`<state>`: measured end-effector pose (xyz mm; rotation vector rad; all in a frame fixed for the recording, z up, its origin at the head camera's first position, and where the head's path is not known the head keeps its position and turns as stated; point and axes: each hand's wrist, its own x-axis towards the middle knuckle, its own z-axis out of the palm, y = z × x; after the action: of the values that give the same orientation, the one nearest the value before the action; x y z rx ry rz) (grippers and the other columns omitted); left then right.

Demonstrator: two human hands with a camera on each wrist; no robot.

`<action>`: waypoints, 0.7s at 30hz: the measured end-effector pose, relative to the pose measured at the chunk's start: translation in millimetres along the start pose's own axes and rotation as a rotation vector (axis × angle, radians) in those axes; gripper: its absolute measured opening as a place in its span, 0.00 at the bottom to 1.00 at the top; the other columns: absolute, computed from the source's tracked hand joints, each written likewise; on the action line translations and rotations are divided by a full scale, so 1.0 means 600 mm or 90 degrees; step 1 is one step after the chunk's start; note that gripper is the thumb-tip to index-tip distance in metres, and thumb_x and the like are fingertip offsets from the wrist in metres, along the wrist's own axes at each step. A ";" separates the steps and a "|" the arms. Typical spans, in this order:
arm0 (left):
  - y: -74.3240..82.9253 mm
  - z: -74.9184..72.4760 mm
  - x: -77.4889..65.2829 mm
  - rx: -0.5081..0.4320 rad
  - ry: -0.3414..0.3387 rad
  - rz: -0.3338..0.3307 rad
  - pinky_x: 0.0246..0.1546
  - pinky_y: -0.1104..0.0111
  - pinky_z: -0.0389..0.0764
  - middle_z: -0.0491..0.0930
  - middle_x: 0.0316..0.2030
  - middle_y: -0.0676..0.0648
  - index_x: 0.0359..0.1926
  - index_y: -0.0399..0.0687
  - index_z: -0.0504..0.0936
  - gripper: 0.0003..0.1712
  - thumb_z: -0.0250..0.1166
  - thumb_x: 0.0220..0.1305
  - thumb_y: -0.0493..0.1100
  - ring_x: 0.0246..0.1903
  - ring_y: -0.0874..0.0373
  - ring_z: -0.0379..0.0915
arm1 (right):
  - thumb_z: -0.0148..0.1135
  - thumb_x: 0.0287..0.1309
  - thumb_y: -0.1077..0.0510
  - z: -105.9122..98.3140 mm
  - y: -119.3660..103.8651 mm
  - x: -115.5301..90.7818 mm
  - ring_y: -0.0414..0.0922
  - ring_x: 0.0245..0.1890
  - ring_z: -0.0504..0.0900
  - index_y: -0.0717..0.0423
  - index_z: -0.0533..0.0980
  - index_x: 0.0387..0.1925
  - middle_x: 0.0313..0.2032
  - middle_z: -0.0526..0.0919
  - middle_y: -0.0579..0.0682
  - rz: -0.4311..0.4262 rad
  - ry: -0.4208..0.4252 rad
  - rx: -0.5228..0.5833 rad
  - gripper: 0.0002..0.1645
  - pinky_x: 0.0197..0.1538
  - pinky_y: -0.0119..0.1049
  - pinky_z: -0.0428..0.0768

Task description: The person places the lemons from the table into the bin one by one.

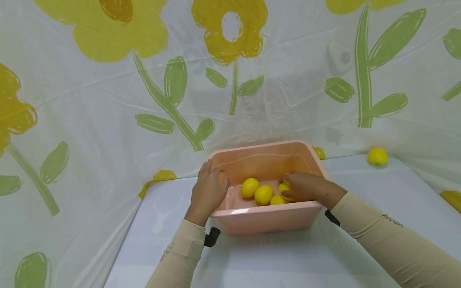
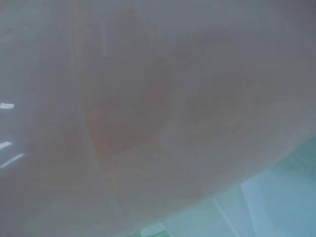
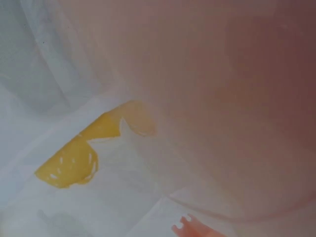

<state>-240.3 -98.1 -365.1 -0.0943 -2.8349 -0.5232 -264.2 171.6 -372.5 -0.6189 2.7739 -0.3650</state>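
Note:
A pink plastic basin (image 1: pixel 264 220) stands on the white table with several yellow lemons in it. Over its left rim lies my left hand (image 1: pixel 210 192), fingers loosely bent, thumb toward the inside; whether it bears on the rim is hard to tell. Reaching across the right side, my right hand (image 1: pixel 306 186) holds a lemon (image 1: pixel 285 190) between thumb and fingers inside the basin. Beside that one sit another lemon (image 1: pixel 264 195), a lemon farther left (image 1: pixel 250 187) and one partly hidden near the front wall. Both wrist views are mostly filled by a blurred pinkish surface.
A single lemon (image 1: pixel 377 157) lies outside the basin, near the table's back right corner. Behind the table (image 1: pixel 173 224) hangs a white sheet (image 1: pixel 281 116) printed with yellow flowers and green leaves; it also drapes down the left side.

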 end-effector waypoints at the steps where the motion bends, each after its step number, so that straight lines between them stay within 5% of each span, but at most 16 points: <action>1: 0.000 0.000 0.000 -0.001 0.000 0.000 0.50 0.46 0.74 0.56 0.68 0.42 0.53 0.52 0.77 0.21 0.53 0.62 0.52 0.69 0.47 0.50 | 0.61 0.54 0.47 0.000 0.000 0.000 0.41 0.35 0.75 0.47 0.73 0.52 0.41 0.80 0.45 0.001 -0.001 0.002 0.23 0.51 0.43 0.77; 21: 0.000 0.001 0.001 -0.011 -0.004 -0.008 0.50 0.44 0.73 0.54 0.69 0.43 0.54 0.53 0.76 0.21 0.53 0.62 0.52 0.69 0.47 0.49 | 0.65 0.51 0.48 -0.003 -0.002 -0.004 0.42 0.36 0.74 0.47 0.72 0.52 0.42 0.78 0.47 -0.001 0.004 -0.004 0.25 0.51 0.43 0.77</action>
<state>-240.9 -97.7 -365.7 -0.0812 -2.8400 -0.5502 -262.1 172.0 -370.1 -0.6227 2.7823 -0.3588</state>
